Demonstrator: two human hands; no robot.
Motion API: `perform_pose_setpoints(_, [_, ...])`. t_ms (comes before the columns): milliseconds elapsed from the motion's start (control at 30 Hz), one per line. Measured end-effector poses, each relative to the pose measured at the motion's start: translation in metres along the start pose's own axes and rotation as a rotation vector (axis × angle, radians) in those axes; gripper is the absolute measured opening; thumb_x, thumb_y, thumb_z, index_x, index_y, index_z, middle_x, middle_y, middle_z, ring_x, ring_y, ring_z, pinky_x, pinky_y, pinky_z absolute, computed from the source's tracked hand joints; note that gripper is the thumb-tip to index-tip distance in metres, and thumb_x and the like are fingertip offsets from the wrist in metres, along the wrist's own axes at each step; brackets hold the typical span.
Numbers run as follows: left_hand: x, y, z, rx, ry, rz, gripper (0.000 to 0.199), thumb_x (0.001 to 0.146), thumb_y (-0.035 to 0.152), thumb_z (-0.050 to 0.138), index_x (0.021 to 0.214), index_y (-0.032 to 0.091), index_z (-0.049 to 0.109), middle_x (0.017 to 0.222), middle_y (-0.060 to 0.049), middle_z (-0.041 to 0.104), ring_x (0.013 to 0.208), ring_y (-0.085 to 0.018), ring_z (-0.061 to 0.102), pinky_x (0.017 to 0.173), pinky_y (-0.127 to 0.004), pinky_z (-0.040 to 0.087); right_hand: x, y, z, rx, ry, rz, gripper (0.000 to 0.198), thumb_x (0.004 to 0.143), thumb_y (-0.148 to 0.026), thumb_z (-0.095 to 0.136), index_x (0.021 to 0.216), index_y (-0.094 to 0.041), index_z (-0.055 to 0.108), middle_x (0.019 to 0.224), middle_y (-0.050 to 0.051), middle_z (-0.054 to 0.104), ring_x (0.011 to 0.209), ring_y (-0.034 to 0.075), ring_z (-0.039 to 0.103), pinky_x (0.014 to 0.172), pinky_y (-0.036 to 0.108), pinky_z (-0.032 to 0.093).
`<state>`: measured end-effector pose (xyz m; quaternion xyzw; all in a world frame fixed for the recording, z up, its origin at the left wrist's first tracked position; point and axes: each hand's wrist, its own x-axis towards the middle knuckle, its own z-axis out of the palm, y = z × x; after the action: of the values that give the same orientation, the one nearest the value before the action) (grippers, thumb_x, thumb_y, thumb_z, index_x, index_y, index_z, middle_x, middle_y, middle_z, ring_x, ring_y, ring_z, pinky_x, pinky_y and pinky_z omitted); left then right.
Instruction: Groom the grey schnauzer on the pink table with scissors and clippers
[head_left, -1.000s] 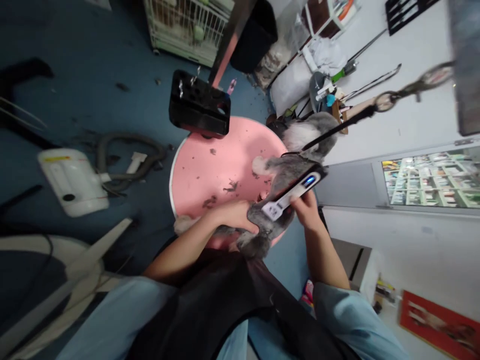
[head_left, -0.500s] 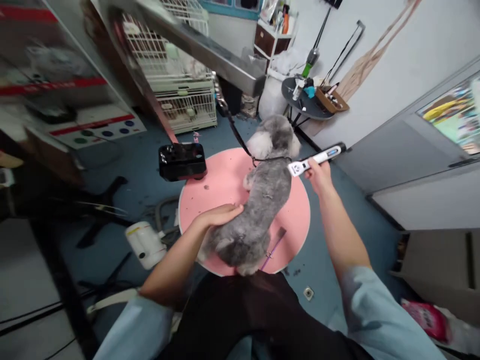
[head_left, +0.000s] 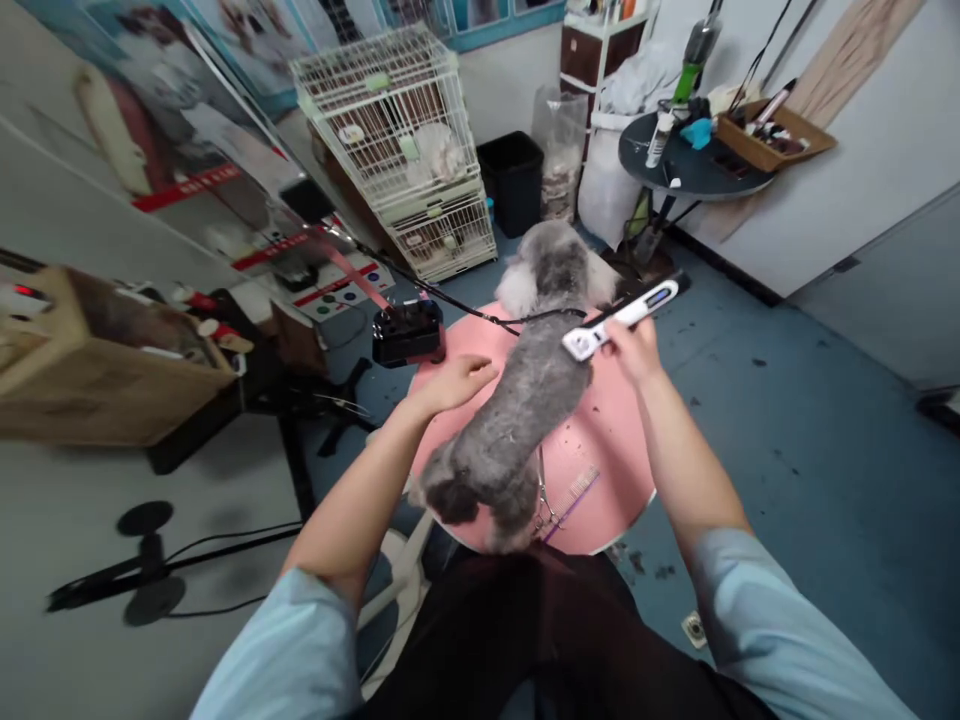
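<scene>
A grey dog [head_left: 525, 400] with a paler head stands on a round pink grooming table [head_left: 615, 450], its head facing away from me. A dark leash [head_left: 465, 300] runs from its neck to the left. My right hand [head_left: 636, 350] is closed around a white hair clipper [head_left: 622, 320], whose head end lies at the dog's right shoulder; contact is unclear. Beside the dog's left flank is my left hand [head_left: 461, 382], fingers loosely stretched and holding nothing. Scissors [head_left: 550, 510] and a comb with a purple spine [head_left: 577, 500] lie near the dog's hind end.
A black box-shaped holder [head_left: 409, 332] sits at the table's left edge. Beyond are stacked white cages [head_left: 405, 140], a black bin [head_left: 512, 180] and a small dark round table [head_left: 675, 165] bearing a brown tray [head_left: 776, 135]. Hair clumps [head_left: 637, 562] are on the floor.
My view has shifted, bringing the cages and left-hand furniture into fuller sight. My left hand has come off the dog's back and moved forward beside its flank. The clipper stays in my right hand.
</scene>
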<state>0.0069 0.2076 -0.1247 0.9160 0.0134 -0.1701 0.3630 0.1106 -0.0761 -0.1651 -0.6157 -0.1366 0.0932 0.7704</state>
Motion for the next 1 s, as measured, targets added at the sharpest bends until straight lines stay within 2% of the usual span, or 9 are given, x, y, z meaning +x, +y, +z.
perform_pose_setpoints(100, [0.039,0.048,0.002,0.085,0.115,-0.022,0.052,0.1,0.059,0.044,0.09,0.015,0.07,0.098,-0.009,0.076,0.099,-0.027,0.07,0.092,-0.034,0.054,0.027,0.009,-0.006,0.011,0.008,0.011,0.033,0.072,-0.045,0.087,0.085,-0.023,0.065,0.075,0.002,0.077,0.043,0.01,0.05,0.034,0.024,0.039])
perform_pose_setpoints(300, [0.073,0.099,0.021,0.087,0.188,-0.244,0.052,0.092,0.055,0.073,0.124,0.013,0.072,0.126,-0.013,0.077,0.118,-0.031,0.072,0.101,-0.034,0.056,-0.05,0.017,0.005,0.19,-0.447,0.19,0.053,0.069,-0.047,0.094,0.105,-0.024,0.062,0.095,0.005,0.081,0.055,0.018,0.069,0.045,0.033,0.059])
perform_pose_setpoints(367, [0.077,0.104,0.025,0.084,0.198,-0.258,0.057,0.091,0.052,0.076,0.132,0.013,0.07,0.133,-0.013,0.075,0.123,-0.03,0.071,0.104,-0.034,0.055,-0.041,0.019,-0.005,0.243,-0.323,0.147,0.055,0.066,-0.054,0.094,0.098,-0.024,0.062,0.085,0.002,0.079,0.049,0.015,0.064,0.041,0.029,0.055])
perform_pose_setpoints(433, [0.081,0.106,0.028,0.102,0.216,-0.266,0.059,0.093,0.052,0.073,0.135,0.011,0.069,0.137,-0.015,0.074,0.125,-0.031,0.07,0.106,-0.035,0.054,-0.006,0.021,-0.018,0.255,-0.09,0.063,0.052,0.063,-0.058,0.093,0.086,-0.024,0.061,0.068,-0.003,0.071,0.04,0.008,0.049,0.034,0.022,0.041])
perform_pose_setpoints(500, [0.087,0.105,0.031,0.139,0.228,-0.281,0.058,0.096,0.055,0.067,0.131,0.008,0.072,0.134,-0.017,0.075,0.122,-0.032,0.071,0.105,-0.036,0.055,0.031,0.022,-0.025,0.217,0.016,0.024,0.048,0.063,-0.055,0.093,0.078,-0.024,0.06,0.058,-0.006,0.063,0.04,0.006,0.041,0.033,0.021,0.034])
perform_pose_setpoints(600, [0.095,0.1,0.034,0.197,0.251,-0.279,0.056,0.1,0.058,0.06,0.123,0.01,0.076,0.128,-0.016,0.077,0.119,-0.031,0.073,0.104,-0.036,0.055,0.041,0.024,-0.022,0.139,-0.067,0.021,0.041,0.063,-0.047,0.092,0.076,-0.022,0.062,0.061,-0.003,0.065,0.046,0.01,0.05,0.04,0.023,0.043])
perform_pose_setpoints(767, [0.098,0.095,0.032,0.275,0.254,-0.34,0.062,0.098,0.066,0.056,0.121,0.013,0.077,0.127,-0.016,0.078,0.118,-0.031,0.073,0.102,-0.035,0.055,-0.023,0.035,-0.015,0.156,-0.264,0.025,0.047,0.06,-0.042,0.093,0.092,-0.022,0.066,0.081,0.002,0.078,0.066,0.017,0.068,0.061,0.031,0.058])
perform_pose_setpoints(933, [0.097,0.094,0.034,0.314,0.296,-0.355,0.066,0.096,0.071,0.057,0.123,0.014,0.077,0.127,-0.018,0.077,0.119,-0.035,0.073,0.102,-0.04,0.055,0.003,0.043,-0.03,0.16,0.047,0.025,0.031,0.068,-0.047,0.083,0.078,-0.023,0.067,0.059,-0.002,0.065,0.054,0.016,0.059,0.052,0.03,0.052])
perform_pose_setpoints(1000, [0.099,0.094,0.036,0.364,0.332,-0.392,0.067,0.098,0.073,0.053,0.118,0.014,0.078,0.124,-0.019,0.078,0.119,-0.038,0.072,0.101,-0.042,0.055,0.008,0.046,-0.029,0.141,0.051,0.004,0.028,0.066,-0.045,0.083,0.077,-0.023,0.069,0.064,-0.001,0.069,0.06,0.018,0.064,0.058,0.032,0.056])
